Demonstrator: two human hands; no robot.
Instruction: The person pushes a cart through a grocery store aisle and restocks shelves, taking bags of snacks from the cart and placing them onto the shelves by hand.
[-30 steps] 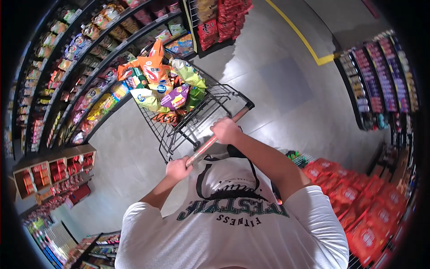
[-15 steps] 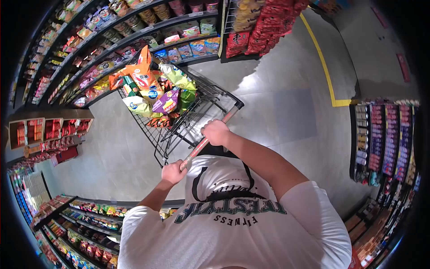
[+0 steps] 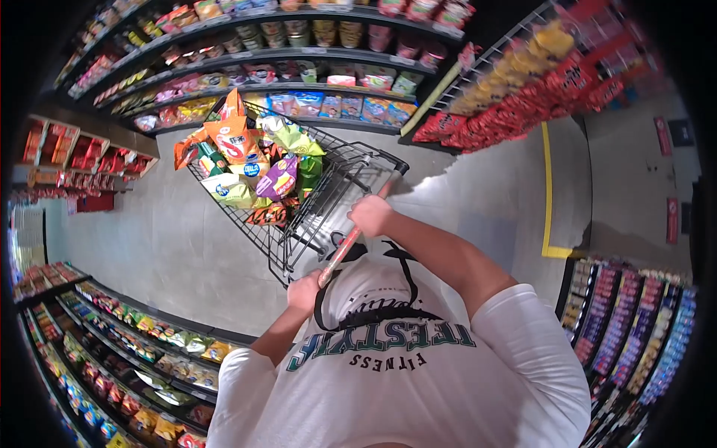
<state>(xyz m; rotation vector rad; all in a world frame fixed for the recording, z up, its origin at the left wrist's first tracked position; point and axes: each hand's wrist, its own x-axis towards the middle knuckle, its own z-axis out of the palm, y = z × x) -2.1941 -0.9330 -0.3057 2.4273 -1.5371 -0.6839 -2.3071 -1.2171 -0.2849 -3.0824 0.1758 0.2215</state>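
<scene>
Both my hands grip the handlebar [image 3: 343, 254] of a black wire shopping cart [image 3: 261, 237]. My left hand [image 3: 304, 291] is wrapped round its lower left end, while my right hand [image 3: 370, 215] holds it closer to the upper right end. Ahead of my hands, the cart's far part carries a heap of snack bags. An orange bag [image 3: 233, 142] stands out on top, with a purple bag [image 3: 278, 179], a pale green bag [image 3: 287, 137] and a yellow-green bag [image 3: 228, 190] around it. A dark orange striped bag [image 3: 269, 216] lies near the basket's side.
Long snack shelves [image 3: 299, 52] curve across the front. Red bags hang on a wire rack [image 3: 515, 93] at front right. More shelves stand at lower left [image 3: 134, 351] and right [image 3: 624, 321]. Grey floor [image 3: 172, 246] surrounds the cart, with a yellow line [image 3: 549, 194] at right.
The surroundings have shifted as the cart and I turn left and advance. The front shelves and red-bag rack look nearer. Both hands keep their hold on the handlebar.
</scene>
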